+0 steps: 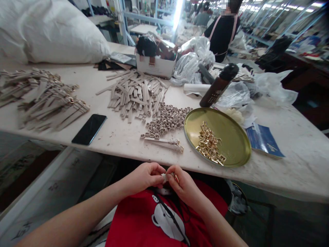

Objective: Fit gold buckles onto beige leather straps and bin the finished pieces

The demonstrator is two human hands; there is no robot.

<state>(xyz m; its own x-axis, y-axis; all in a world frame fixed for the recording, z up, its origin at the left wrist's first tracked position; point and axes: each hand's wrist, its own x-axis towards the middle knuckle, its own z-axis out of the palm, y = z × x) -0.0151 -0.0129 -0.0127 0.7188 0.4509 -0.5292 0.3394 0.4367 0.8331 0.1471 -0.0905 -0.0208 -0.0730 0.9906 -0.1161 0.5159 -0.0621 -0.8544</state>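
Note:
My left hand (146, 177) and my right hand (184, 185) meet over my lap, just off the table's front edge. Both pinch a small pale strap (163, 176), most of it hidden by my fingers. A gold buckle (176, 178) shows at the fingers of my right hand. On the table above lie a few straps with gold buckles (164, 143). Beyond them sits a heap of small beige loops (169, 120), with a pile of flat beige straps (138, 94) behind. A round gold tray (235, 137) to the right holds loose gold buckles (209, 145).
Buckled straps (48, 99) are stacked at left near a black phone (89, 129). A dark bottle (218, 85), plastic bags (195, 58), a filled white box (155, 66) and a large white sack (56, 31) line the back. A blue booklet (265, 140) lies right. Another person (223, 32) stands beyond.

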